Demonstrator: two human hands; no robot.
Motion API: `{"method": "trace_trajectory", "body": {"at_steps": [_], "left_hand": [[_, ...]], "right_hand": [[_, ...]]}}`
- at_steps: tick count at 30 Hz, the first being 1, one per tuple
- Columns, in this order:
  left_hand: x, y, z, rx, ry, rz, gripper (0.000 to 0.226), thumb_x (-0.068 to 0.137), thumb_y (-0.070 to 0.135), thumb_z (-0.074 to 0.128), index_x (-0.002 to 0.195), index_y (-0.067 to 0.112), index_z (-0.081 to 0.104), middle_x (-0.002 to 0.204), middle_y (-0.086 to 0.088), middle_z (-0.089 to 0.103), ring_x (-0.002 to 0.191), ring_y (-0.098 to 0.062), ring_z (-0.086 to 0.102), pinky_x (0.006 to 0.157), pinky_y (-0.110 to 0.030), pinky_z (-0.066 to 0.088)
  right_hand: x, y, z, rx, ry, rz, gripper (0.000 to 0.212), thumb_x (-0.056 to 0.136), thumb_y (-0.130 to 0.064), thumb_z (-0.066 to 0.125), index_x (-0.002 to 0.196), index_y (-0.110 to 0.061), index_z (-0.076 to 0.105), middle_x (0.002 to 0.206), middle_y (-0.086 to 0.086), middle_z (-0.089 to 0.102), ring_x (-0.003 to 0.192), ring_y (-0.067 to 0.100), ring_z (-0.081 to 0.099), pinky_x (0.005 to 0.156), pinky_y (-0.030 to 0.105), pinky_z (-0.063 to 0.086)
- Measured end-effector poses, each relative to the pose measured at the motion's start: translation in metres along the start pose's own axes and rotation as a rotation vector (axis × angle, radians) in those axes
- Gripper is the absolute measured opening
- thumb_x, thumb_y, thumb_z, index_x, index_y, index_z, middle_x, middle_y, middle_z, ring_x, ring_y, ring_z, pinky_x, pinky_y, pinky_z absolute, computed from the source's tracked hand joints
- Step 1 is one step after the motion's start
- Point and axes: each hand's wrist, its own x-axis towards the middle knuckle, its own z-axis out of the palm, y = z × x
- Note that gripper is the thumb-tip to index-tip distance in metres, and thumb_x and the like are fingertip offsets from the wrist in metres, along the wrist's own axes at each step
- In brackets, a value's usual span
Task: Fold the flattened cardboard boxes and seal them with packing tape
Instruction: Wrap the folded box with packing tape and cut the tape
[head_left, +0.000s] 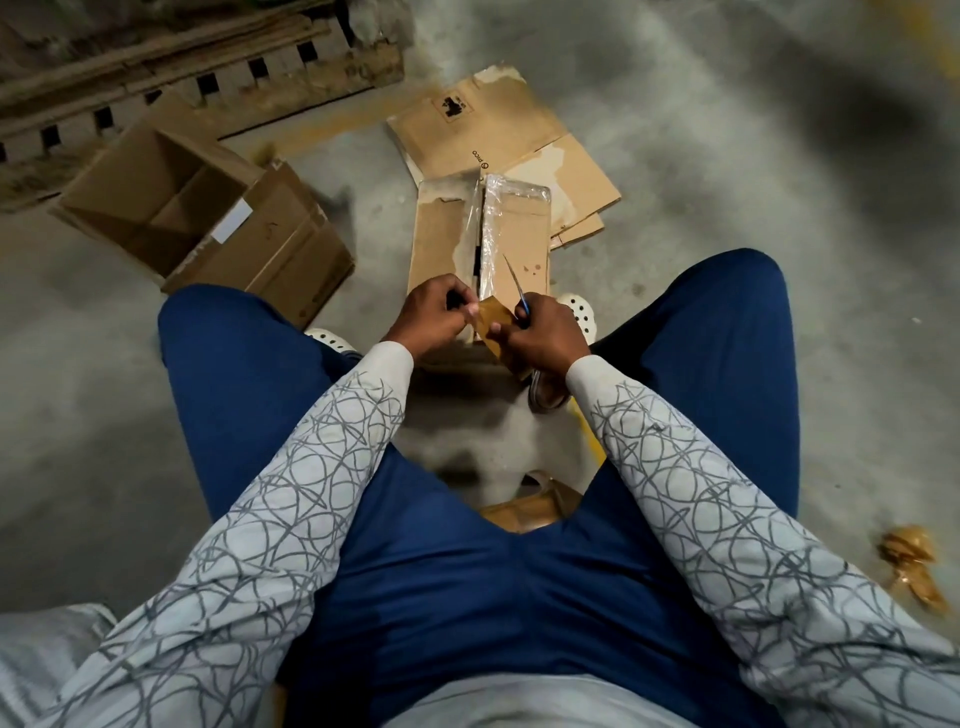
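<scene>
At the bottom of the frame, blue trousers (467, 597) and grey patterned sleeves (270, 519) fill the view, the knees spread wide. A crumpled lump of brown tape (909, 564) lies on the concrete floor (779, 208) at lower right. A bit of cardboard (524, 512) shows between the thighs.

In the middle, the two hands meet just apart from each other over a short brown strip of tape (496, 318). The left hand (434, 312) pinches the strip's left end between thumb and fingertips. The right hand (543, 332) holds the right end with its thumb, and its curled fingers also grip a pair of scissors (514, 283), the blade pointing up and away. A grey loop hangs under the right wrist; what it is I cannot tell.

Just beyond the hands, between two white shoes (576, 309), stands a folded box (441, 244), its top flaps covered with clear tape along the seam. Behind it, in the upper middle, flattened boxes (519, 130) lie stacked on the floor. At the left an open box (208, 208) sits tilted, its flaps up. A pile of cardboard sheets (182, 57) lies in the upper left corner.
</scene>
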Motion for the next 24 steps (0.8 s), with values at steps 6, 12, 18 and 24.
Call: {"method": "trace_trajectory", "body": {"at_steps": [6,12,18,24], "left_hand": [[0.004,-0.002,-0.001,-0.123,0.118,-0.048,0.018,0.079,0.015,0.083,0.081,0.019,0.066,0.089,-0.004,0.072,0.089,-0.022,0.069,0.083,-0.037,0.059],[0.008,-0.007,-0.006,-0.169,0.186,-0.101,0.021,0.077,0.012,0.083,0.075,0.021,0.064,0.085,-0.010,0.073,0.086,-0.027,0.072,0.078,-0.048,0.061],[0.021,0.010,-0.019,-0.225,0.177,-0.051,0.048,0.072,0.004,0.085,0.112,0.018,0.062,0.075,-0.006,0.074,0.074,-0.016,0.074,0.072,-0.035,0.061],[0.061,0.036,-0.043,-0.220,0.046,-0.059,0.040,0.069,-0.001,0.086,0.101,0.014,0.067,0.073,-0.008,0.074,0.072,-0.018,0.072,0.062,-0.030,0.056]], "right_hand": [[-0.001,-0.003,0.001,0.026,-0.028,-0.070,0.035,0.090,-0.045,0.067,0.082,-0.018,0.045,0.090,0.010,0.061,0.080,0.027,0.054,0.066,0.033,0.037],[-0.010,-0.006,0.013,0.115,-0.059,-0.072,0.037,0.088,-0.049,0.069,0.079,-0.026,0.042,0.083,0.001,0.055,0.076,0.022,0.051,0.063,0.031,0.036],[-0.021,-0.015,0.022,0.326,0.001,-0.146,0.036,0.082,-0.045,0.077,0.094,-0.025,0.050,0.088,-0.003,0.059,0.085,0.020,0.057,0.075,0.038,0.049],[-0.020,-0.018,0.023,0.619,0.155,-0.070,0.044,0.071,-0.052,0.075,0.075,-0.034,0.036,0.076,0.009,0.049,0.071,0.026,0.048,0.073,0.058,0.049]]}}
